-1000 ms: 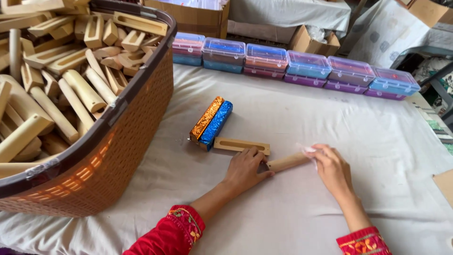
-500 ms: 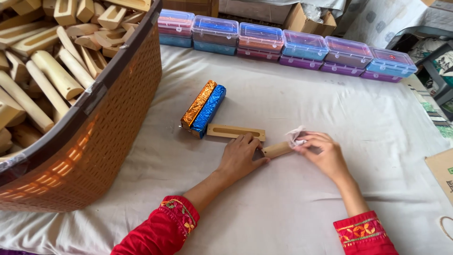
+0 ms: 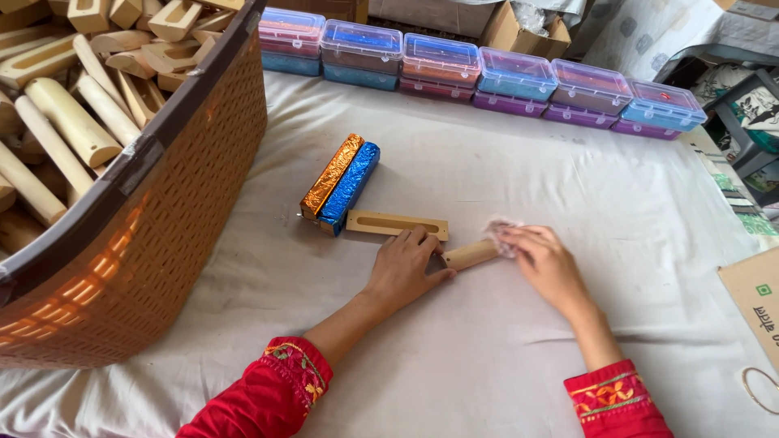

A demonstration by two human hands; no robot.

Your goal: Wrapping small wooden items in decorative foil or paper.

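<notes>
My left hand (image 3: 404,269) presses on one end of a short round wooden stick (image 3: 471,254) lying on the white cloth. My right hand (image 3: 542,261) grips the stick's other end together with a crumpled bit of pale wrapping (image 3: 497,226). Just beyond my left fingers lies a flat wooden piece with a long slot (image 3: 396,225). Two foil-wrapped bars, one orange (image 3: 332,175) and one blue (image 3: 350,187), lie side by side next to it.
A big brown woven basket (image 3: 170,211) full of wooden sticks and slotted pieces stands at the left. A row of several clear-lidded plastic boxes (image 3: 479,77) lines the far edge. Cardboard (image 3: 755,300) lies at the right edge.
The view has moved closer and slightly left. Both hands stay on the wooden stick, which has shifted little; the right hand keeps working the wrapping at its end.
</notes>
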